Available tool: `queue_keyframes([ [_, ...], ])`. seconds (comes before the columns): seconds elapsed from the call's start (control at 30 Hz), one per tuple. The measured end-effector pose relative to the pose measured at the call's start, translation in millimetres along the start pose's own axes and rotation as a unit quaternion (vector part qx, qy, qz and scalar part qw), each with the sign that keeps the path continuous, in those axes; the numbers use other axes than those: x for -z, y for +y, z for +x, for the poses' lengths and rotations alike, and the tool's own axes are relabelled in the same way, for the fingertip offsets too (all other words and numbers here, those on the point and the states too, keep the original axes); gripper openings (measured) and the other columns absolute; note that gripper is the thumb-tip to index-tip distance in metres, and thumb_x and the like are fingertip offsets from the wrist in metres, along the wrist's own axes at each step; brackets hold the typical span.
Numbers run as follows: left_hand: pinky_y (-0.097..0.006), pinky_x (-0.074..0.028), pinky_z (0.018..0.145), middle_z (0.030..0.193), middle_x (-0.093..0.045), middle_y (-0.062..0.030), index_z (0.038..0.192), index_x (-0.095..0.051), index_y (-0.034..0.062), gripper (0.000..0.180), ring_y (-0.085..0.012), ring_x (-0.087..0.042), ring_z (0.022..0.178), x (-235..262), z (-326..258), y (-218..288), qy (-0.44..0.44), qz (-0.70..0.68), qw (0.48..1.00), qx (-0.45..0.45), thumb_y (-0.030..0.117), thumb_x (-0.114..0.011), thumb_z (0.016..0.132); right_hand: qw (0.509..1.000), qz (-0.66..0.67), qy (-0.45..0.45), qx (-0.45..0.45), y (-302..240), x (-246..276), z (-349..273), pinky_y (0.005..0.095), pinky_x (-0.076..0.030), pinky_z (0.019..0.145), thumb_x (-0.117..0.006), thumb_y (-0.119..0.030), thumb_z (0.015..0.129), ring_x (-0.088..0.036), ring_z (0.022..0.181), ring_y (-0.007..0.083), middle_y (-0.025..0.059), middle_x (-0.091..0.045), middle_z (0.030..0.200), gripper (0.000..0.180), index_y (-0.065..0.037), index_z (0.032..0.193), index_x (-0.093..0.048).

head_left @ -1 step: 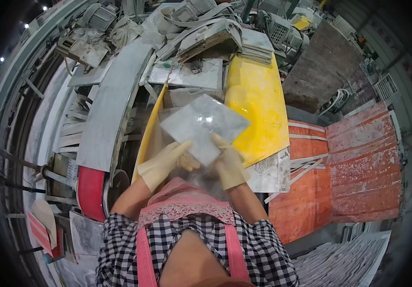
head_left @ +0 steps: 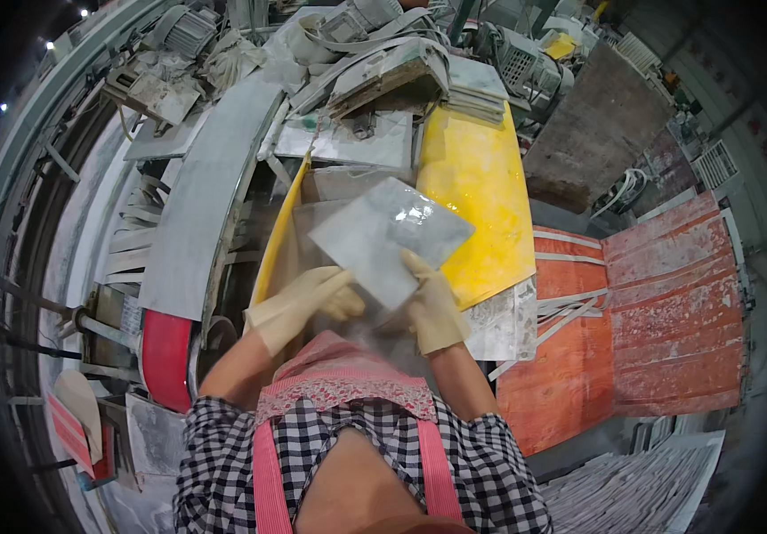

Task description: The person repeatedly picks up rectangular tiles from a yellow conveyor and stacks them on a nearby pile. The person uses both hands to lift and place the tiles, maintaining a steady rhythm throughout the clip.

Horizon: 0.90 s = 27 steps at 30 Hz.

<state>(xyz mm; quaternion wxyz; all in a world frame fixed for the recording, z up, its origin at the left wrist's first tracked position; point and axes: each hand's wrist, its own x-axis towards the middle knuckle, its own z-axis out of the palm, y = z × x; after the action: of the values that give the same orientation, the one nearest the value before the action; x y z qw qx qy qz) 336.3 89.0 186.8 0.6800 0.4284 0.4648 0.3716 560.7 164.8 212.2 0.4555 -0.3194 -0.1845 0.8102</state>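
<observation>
My left hand [head_left: 305,298]: fingers curled at the tile's [head_left: 379,236] near-left edge; grip or mere touch, I cannot tell. Tile held up, not set down; what remains, unclear. My right hand [head_left: 436,311] grasps its near-right edge, thumb on top. Tile's right corner overlaps the yellow board's [head_left: 495,196] left edge in view.

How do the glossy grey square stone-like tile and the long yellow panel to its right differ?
The glossy grey square stone-like tile looks smaller; the long yellow panel extends well past it. The tile is faintly mottled grey; the panel is yellow with whitish smears. The right cream-gloved hand grips the tile; neither hand grips the panel. Both show shiny patches.
</observation>
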Motion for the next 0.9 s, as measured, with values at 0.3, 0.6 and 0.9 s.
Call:
queue_keyframes([
  [0.3, -0.043, -0.049, 0.102, 0.130, -0.064, -0.0281, 0.143, -0.051, -0.0020, 0.071, -0.0402, -0.062, 0.121, 288.8, -186.5, -104.0, 0.601, 0.420, 0.669, 0.122, 0.031, -0.073, 0.084, 0.753, -0.623, 0.188, 0.098, -164.9, 12.3, -12.0, 0.0318, -0.052, 0.071, -0.071, -0.014, 0.083, -0.068, 0.080, 0.0187, 0.0107, -0.072, 0.092, 0.033, 0.005, 0.109, -0.070],
  [0.6, -0.046, -0.049, 0.096, 0.128, -0.066, -0.0265, 0.132, -0.057, -0.0035, 0.069, -0.0406, -0.064, 0.117, 348.6, -242.6, -167.0, 0.535, 0.281, 0.775, 0.187, 0.041, -0.078, 0.082, 0.688, -0.698, 0.175, 0.092, -178.1, 37.1, 54.0, 0.0385, -0.054, 0.073, -0.070, -0.020, 0.077, -0.071, 0.081, 0.0279, 0.0182, -0.073, 0.090, 0.039, 0.008, 0.106, -0.070],
  [0.9, -0.040, -0.052, 0.091, 0.129, -0.065, -0.0221, 0.147, -0.046, -0.0031, 0.078, -0.0329, -0.064, 0.110, 347.6, -211.6, -132.0, 0.505, 0.193, 0.824, 0.170, 0.025, -0.079, 0.083, 0.678, -0.701, 0.200, 0.099, -177.1, 51.1, 56.6, 0.0417, -0.055, 0.081, -0.071, -0.030, 0.076, -0.072, 0.090, 0.0347, 0.0247, -0.074, 0.094, 0.047, 0.007, 0.104, -0.072],
])
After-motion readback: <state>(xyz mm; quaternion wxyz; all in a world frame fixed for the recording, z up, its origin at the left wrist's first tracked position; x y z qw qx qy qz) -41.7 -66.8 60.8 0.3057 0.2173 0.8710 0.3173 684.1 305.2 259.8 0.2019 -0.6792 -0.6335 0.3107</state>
